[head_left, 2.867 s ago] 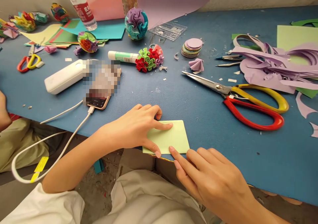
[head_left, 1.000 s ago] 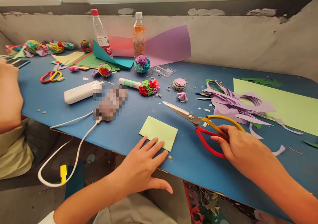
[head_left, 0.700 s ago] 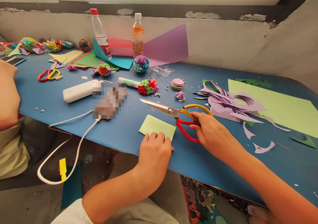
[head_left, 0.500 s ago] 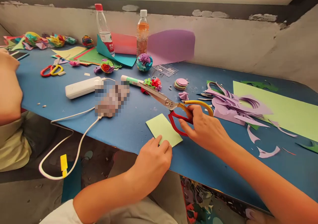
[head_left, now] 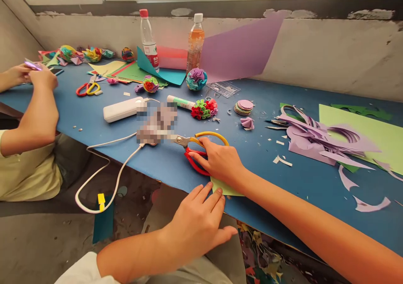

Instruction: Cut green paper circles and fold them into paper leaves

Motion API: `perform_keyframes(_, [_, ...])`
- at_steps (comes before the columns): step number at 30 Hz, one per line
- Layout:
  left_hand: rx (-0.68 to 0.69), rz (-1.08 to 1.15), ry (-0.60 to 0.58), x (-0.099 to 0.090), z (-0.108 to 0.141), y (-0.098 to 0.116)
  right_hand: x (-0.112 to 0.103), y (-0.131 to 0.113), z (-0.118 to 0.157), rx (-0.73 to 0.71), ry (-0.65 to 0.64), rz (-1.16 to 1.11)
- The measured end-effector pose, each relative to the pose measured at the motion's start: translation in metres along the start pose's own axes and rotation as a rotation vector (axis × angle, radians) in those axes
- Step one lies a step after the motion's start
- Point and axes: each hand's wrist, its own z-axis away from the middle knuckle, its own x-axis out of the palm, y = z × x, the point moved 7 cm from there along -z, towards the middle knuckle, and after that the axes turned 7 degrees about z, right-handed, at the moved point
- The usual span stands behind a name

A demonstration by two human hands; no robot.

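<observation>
Pale green paper (head_left: 228, 189) is lying on the blue table (head_left: 267, 183) near the front edge, partly hidden under the right hand (head_left: 220, 160) and wrist. Can't tell whether that hand touches it. What it's definitely doing is gripping the big scissors (head_left: 181, 140) by the red and yellow handles, fingers wrapped in, blades aimed left towards the phone (head_left: 159, 124). Pixelation covers the phone and the blade tips, so no clue if the blades are open.

Left hand (head_left: 198, 221) isn't holding anything: palm down, fingers stretched with the tips at the paper's left side, thumb sticking out over the table edge.

Text-wise, slim pickings. The red-capped bottle (head_left: 149, 45) has a white and red label with pale Chinese characters on the red bit, too tiny to read properly. Orange drink (head_left: 195, 40) beside it has pale printing, also unreadable. Glue stick (head_left: 181, 102) wears a green and white label with a barcode-looking block. Yellow tag (head_left: 101, 201) on the white cable (head_left: 121, 170): no legible writing. Power bank (head_left: 122, 110) shows no brand I can make out.

Curly paper ball (head_left: 203, 109) sits right by the glue stick, purple scraps (head_left: 315, 137) are heaped off to the right, and another person's hands (head_left: 44, 76) are busy far left with something purple.
</observation>
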Motion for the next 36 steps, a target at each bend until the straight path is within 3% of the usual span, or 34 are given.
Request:
perform_keyframes(11, [0.013, -0.020, -0.034, 0.010, -0.006, 0.007, 0.002, -0.011, 0.009, 0.018, 0.034, 0.066])
perform_keyframes(27, [0.025, -0.098, -0.063, 0.012, 0.002, 0.011, 0.005, 0.002, -0.056, 0.129, 0.173, 0.003])
perform_keyframes(32, [0.014, 0.010, -0.183, 0.005, -0.008, 0.001, -0.003, 0.014, -0.058, 0.185, 0.243, -0.136])
perform_keyframes(36, [0.092, 0.166, -0.353, -0.008, -0.028, -0.025, -0.031, 0.045, -0.047, 0.291, 0.396, -0.346])
